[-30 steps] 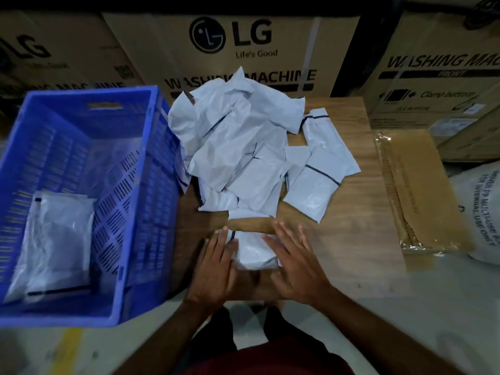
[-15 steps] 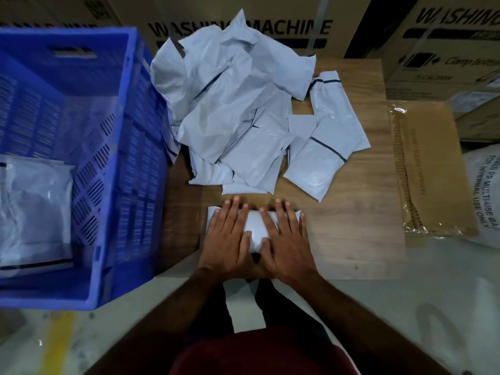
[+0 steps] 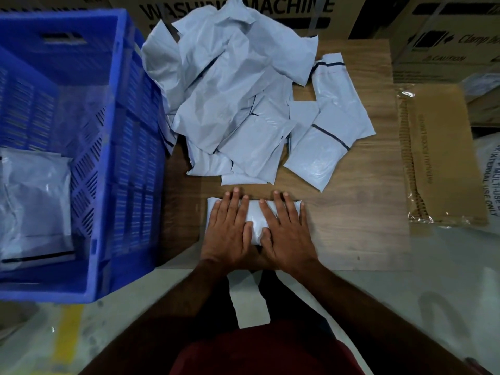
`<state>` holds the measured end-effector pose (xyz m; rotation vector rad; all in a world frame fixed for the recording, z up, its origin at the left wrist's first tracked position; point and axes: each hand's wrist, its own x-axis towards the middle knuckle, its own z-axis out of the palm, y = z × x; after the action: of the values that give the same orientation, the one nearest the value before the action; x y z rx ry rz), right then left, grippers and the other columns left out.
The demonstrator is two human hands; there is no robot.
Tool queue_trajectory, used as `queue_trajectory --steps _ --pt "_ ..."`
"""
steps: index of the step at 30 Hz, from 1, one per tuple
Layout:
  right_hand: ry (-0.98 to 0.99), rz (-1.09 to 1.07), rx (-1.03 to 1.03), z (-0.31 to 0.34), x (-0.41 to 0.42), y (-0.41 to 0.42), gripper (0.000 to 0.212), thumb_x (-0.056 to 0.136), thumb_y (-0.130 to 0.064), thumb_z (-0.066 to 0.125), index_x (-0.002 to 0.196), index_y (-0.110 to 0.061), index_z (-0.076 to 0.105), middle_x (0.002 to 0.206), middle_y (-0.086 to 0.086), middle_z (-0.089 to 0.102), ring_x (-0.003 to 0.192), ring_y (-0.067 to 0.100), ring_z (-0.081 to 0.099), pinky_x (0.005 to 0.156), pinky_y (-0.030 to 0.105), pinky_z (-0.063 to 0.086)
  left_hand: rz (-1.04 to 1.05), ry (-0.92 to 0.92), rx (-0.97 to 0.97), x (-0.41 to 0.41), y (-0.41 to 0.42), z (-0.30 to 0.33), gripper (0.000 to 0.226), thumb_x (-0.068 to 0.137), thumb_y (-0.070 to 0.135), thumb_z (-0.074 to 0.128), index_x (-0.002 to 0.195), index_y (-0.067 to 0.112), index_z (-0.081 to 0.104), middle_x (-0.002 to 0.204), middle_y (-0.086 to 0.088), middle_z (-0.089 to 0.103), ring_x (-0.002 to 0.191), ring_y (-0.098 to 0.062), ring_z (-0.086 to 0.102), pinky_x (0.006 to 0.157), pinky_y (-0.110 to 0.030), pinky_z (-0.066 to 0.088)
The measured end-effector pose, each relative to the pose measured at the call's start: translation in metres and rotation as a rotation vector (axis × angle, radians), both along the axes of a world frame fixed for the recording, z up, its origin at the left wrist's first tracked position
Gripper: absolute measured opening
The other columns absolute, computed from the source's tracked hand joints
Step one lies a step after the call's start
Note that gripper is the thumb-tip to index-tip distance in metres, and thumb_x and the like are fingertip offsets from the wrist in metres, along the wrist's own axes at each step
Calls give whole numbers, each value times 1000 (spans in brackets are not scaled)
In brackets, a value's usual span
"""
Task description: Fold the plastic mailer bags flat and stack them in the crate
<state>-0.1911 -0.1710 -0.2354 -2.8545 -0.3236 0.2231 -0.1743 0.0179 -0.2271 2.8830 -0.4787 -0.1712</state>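
A folded white mailer bag (image 3: 255, 220) lies on the wooden table near its front edge. My left hand (image 3: 230, 231) presses flat on its left half and my right hand (image 3: 286, 231) presses flat on its right half, fingers straight. Behind them a loose heap of grey-white mailer bags (image 3: 230, 98) covers the table's middle and back. The blue plastic crate (image 3: 119, 147) stands to the left, with folded bags (image 3: 35, 207) lying on its floor.
The wooden table (image 3: 359, 212) shows bare surface right of my hands. A flat brown cardboard piece in plastic wrap (image 3: 443, 158) lies at its right edge. Large cardboard appliance boxes (image 3: 446, 36) stand behind. A white sack (image 3: 489, 180) sits far right.
Both hands went from angled at the bag's sides to lying flat on top of it, side by side. The camera tilted down and closer.
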Motion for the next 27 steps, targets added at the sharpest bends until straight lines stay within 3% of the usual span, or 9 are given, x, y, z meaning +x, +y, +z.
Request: queue_trajectory --steps 5,10,13,16,19,24,27 --pt "18 -5 -34 -1 2 3 70 98 -42 36 164 -20 29 172 16 16 160 35 11 124 65 15 7 -2 60 3 -4 1 64 102 37 30 158 6 37 168 -19 26 155 -36 25 126 -47 9" --pt "29 -6 -12 4 5 4 70 98 -40 33 164 -19 27 172 17 16 160 34 13 124 65 17 -4 28 89 6 -6 3 64 102 36 30 156 3 41 165 -22 31 152 -40 32 124 -49 14" --pt "-2 13 113 7 2 -6 69 100 -37 34 165 -15 20 173 17 12 161 30 8 126 61 15 14 -22 32 5 -6 6 62 101 34 35 153 1 45 162 -24 35 150 -42 34 124 -49 15" --pt "-41 -111 305 7 -6 -24 71 100 -33 35 165 -10 20 173 17 11 162 26 4 130 51 6 -120 -62 -46 0 -12 10 61 102 32 37 156 4 41 166 -21 29 156 -38 24 127 -52 16" --pt "-44 -140 234 -1 -10 -35 66 103 -34 32 165 -10 23 173 15 11 162 25 4 129 54 12 -215 -15 -45 7 -26 1 63 104 40 35 160 10 36 169 -18 23 156 -35 23 125 -54 22" --pt "-37 -93 151 -11 -7 -35 65 105 -35 30 165 -12 22 173 14 12 161 25 5 130 50 9 -212 -31 23 10 -30 -8 65 103 43 34 160 10 36 167 -21 26 154 -39 27 126 -50 15" --pt "-57 -126 136 -11 -8 -30 64 104 -33 32 163 -10 27 172 15 16 161 27 10 128 54 16 -206 -3 25 11 -34 -3 65 103 44 34 158 10 38 166 -22 29 153 -39 30 125 -49 16"
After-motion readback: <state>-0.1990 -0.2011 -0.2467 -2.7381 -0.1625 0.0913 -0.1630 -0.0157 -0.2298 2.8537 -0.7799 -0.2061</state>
